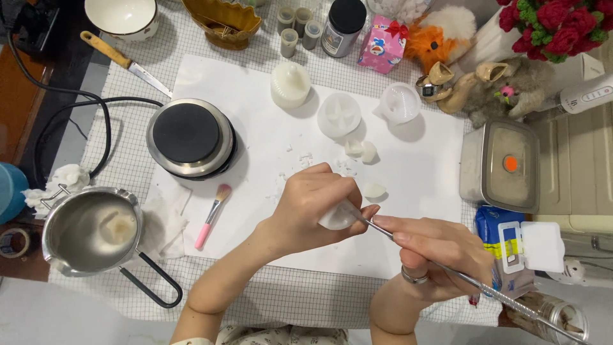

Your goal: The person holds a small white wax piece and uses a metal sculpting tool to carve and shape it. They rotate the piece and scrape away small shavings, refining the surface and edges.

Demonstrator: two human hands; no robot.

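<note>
Metal melting pot [89,231], near left, wire handle: holds a pale, partly melted wax lump. Lidded metal box [502,165], right: contents hidden, orange dot on the lid. Cream bowl [122,15], far left: inside looks bare.

White paper sheet [306,160], centre, over a gridded mat: strewn with wax crumbs. On it, far side: ribbed white wax form [290,84], round white mould [339,115], translucent silicone mould [400,102]. Round electric hotplate [190,137], black top, steel rim, at the sheet's left edge. Pink-handled brush [212,216] near it.

Left hand [306,204]: fingers curled over a small white wax piece [337,217], gripping it above the sheet's near middle. Right hand [440,250]: ring on one finger, pinching a thin metal tool [460,275] pen-fashion, its tip touching the wax piece, shaft running off near right.
</note>
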